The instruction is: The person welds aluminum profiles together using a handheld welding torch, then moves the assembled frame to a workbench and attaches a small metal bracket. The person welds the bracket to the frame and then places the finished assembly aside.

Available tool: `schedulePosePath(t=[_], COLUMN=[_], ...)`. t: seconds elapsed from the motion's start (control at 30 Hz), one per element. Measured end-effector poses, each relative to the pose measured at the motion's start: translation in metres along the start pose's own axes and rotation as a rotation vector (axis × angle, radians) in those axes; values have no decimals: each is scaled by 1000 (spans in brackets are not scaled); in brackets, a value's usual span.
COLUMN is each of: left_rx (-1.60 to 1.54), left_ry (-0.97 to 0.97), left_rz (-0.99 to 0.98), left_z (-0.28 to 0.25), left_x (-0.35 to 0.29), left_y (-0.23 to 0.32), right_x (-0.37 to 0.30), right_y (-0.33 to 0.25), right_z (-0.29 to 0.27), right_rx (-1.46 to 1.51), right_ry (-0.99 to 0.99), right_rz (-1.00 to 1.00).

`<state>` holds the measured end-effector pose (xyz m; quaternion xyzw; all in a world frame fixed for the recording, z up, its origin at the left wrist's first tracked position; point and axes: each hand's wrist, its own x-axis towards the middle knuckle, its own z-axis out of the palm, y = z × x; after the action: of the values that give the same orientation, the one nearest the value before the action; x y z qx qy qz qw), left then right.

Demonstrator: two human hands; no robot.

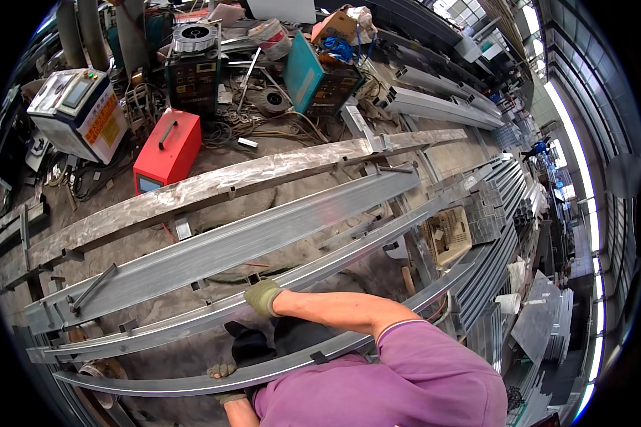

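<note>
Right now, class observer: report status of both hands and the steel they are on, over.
Right hand, gloved, rests on long steel rail. Left hand, gloved, grips the nearest rail. Small bracket clipped on that rail beside the arm.

Your right hand point(263, 297), in a green work glove, rests on a long galvanised steel rail point(214, 310), fingers over its top edge. Your left hand point(224, 375), also gloved, sits on the nearest steel rail point(192, 384) with fingers curled on its upper face; whether that grip is closed, can't tell. Both rails run left to right, near each other. Beyond them lie a wider steel channel point(228, 245) and a flat steel strip point(214, 183), all roughly parallel on the concrete floor point(278, 192). A red welder box point(167, 149) stands behind the strip. A white machine point(78, 114) sits far left. A basket point(449, 235) of small parts is at right.
</note>
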<state>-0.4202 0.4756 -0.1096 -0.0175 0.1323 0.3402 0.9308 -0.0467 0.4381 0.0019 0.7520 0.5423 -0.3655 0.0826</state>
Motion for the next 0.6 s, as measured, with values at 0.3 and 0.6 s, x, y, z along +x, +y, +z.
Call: schedulePosePath(t=[0.3,0.6], left_rx=[30,23], left_ry=[8,131], left_rz=[-6,30], left_z=[2,-4], left_x=[0,1], left_y=[6,-11], right_x=[12,7], right_y=[-20,21], right_z=[-3,-9], right_rx=[12,-3], right_ry=[44,140], right_rz=[-30,54])
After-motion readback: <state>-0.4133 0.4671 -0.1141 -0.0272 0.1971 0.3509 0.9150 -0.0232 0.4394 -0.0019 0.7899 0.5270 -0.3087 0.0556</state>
